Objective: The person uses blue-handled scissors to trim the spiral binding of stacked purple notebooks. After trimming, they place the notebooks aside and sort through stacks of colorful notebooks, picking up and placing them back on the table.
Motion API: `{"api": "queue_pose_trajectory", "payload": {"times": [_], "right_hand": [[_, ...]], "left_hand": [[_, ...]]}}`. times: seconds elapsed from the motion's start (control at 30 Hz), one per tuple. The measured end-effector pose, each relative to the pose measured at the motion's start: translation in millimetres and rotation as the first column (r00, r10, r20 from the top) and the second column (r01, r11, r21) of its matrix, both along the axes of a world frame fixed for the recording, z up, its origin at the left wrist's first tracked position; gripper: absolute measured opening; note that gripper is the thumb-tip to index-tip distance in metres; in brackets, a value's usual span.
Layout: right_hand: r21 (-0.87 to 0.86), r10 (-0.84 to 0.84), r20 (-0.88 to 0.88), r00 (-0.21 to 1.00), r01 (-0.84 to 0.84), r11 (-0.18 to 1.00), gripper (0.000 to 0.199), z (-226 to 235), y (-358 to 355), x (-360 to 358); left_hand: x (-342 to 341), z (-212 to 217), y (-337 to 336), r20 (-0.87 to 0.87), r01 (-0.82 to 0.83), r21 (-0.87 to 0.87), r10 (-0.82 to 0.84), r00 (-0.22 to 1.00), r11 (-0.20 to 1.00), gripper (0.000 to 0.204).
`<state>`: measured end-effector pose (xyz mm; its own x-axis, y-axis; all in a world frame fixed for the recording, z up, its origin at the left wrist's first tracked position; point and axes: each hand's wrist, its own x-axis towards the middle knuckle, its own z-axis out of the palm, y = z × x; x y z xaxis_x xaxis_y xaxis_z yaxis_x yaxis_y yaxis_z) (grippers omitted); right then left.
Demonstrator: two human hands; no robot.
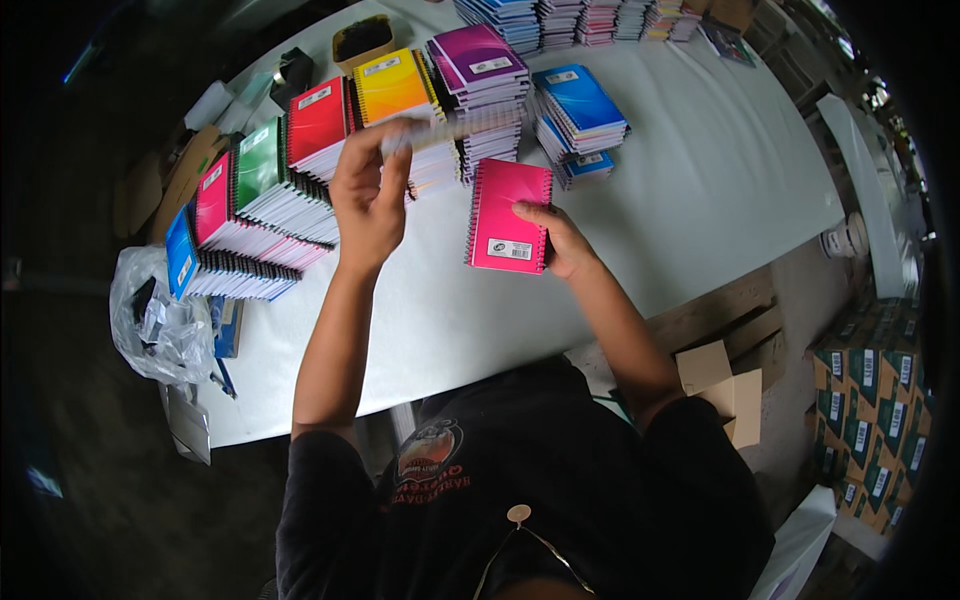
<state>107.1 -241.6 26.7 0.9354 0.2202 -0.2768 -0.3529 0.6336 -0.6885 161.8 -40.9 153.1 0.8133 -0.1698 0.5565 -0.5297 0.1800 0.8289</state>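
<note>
My right hand [562,240] grips a pink spiral notebook [507,205] by its right side, thumb on the cover. The notebook is held over the table, with a white label near its lower edge. My left hand [368,195] is raised in front of the red and yellow stacks, fingers closed. From its fingertips a thin, motion-blurred spiral notebook [465,127], seen nearly edge-on, reaches across toward the purple stack. Behind stand stacks of notebooks: red [320,125], yellow [392,85], purple [477,58], and to the left green [262,165], pink [213,200] and blue [181,258].
A smaller blue notebook stack [580,98] stands right of the purple one. More stacks [500,22] line the far edge of the white table [700,190]. A plastic bag [160,325] hangs at the left corner. Printed cartons [870,420] and an open box [735,390] are at right.
</note>
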Motion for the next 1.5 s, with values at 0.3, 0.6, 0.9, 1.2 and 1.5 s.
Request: {"api": "queue_pose_trajectory", "payload": {"times": [0.3, 0.6, 0.9, 1.2, 1.5], "right_hand": [[0.102, 0.454, -0.107, 0.885, -0.444, 0.890, 0.057, 3.9, 15.2, -21.0], [0.208, 0.312, -0.106, 0.944, -0.286, 0.935, 0.049, 7.5, 48.6, -22.4], [0.049, 0.222, 0.141, 0.965, -0.231, 0.972, 0.059, 18.8, 89.7, -24.4], [-0.524, 0.317, 0.622, 0.716, 0.079, 0.848, 0.096, -47.7, 64.3, -37.0], [-0.199, -0.081, 0.537, 0.840, 0.220, 0.955, 0.095, -69.2, 72.3, -39.7]], "left_hand": [[-5.5, -21.8, 44.0, 0.380, -0.376, 0.714, 0.123, 0.917, 0.591, 0.045], [-10.2, -1.8, 288.4, 0.503, -0.683, 0.721, 0.767, 0.399, -0.117, 0.030], [-122.5, -61.1, 60.0, 0.471, -0.413, 0.776, -0.003, 0.882, 0.477, 0.050], [-104.6, -155.8, 62.4, -0.562, 0.167, 0.119, -0.073, 0.824, 0.979, 0.088], [-99.3, -170.5, 34.3, -0.537, 0.123, 0.005, -0.101, 0.838, 0.992, 0.104]]}}
